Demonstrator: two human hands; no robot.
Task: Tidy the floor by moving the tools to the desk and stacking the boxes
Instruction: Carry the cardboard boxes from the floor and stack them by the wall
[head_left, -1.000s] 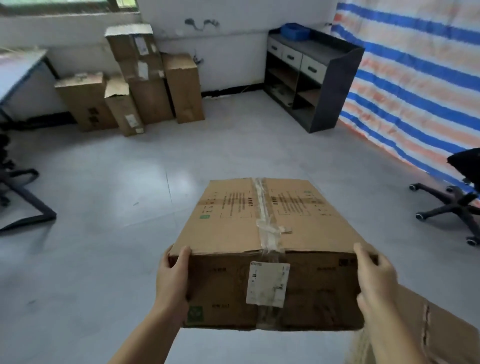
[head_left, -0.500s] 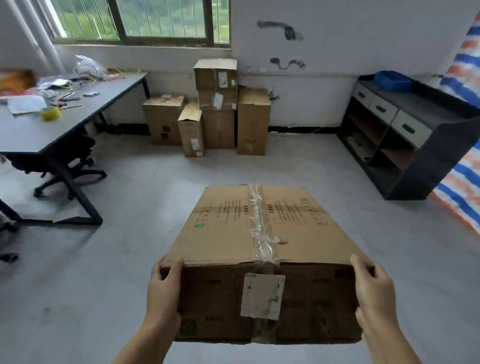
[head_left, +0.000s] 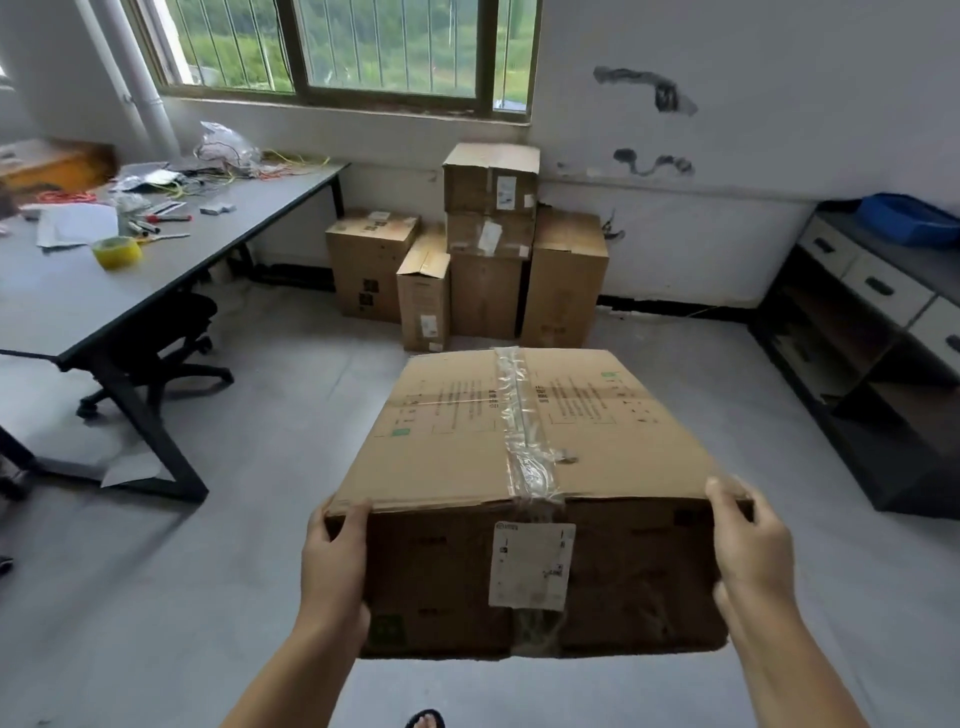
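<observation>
I hold a large taped cardboard box off the floor in front of me, a white label on its near face. My left hand grips its near left corner and my right hand grips its near right corner. Straight ahead, against the wall under the window, stands a pile of cardboard boxes, with two of them stacked in the middle. To the left is a grey desk with tools, pens, cables and a yellow tape roll on it.
An office chair is tucked under the desk. A dark shelf unit with drawers lines the right wall, a blue tray on top. Bare grey floor lies between me and the pile. My sandalled foot shows at the bottom.
The view has swung left and forward with the box held in both hands. The box pile is now straight ahead and closer, and the desk has come into view on the left.
</observation>
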